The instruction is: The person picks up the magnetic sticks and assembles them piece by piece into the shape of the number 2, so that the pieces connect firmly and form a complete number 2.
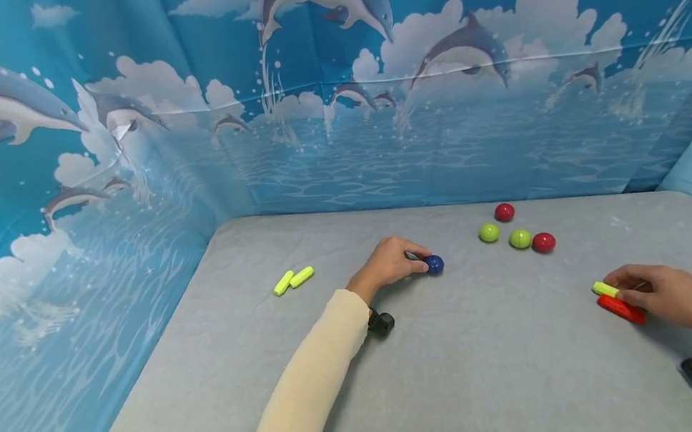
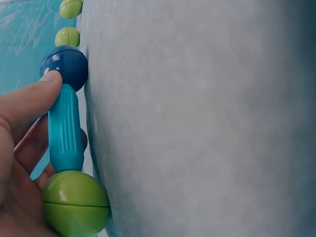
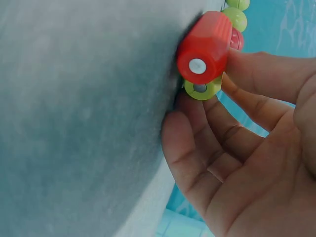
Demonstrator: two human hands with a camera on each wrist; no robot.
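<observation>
My left hand [image 1: 390, 262] holds a turquoise magnetic building rod [image 2: 66, 131], with the thumb on a dark blue ball [image 1: 434, 264] at one end of it. A green ball [image 2: 75, 203] sits at the rod's other end, by the palm; in the head view, the hand hides rod and green ball. Low over the grey table, my right hand [image 1: 666, 292] pinches a yellow rod [image 1: 605, 289] between thumb and fingers. A thicker red rod [image 1: 621, 309] lies alongside it, close to the thumb. The red rod's near end shows a pale round disc in the right wrist view.
Two yellow rods [image 1: 302, 277] lie on the grey table [image 1: 469, 374], left of the left hand. Toward the back right are a green ball [image 1: 488, 232], another green ball [image 1: 520, 238], a red ball [image 1: 504, 212] and a second red ball [image 1: 544, 243]. A dolphin-print curtain [image 1: 339, 159] stands behind.
</observation>
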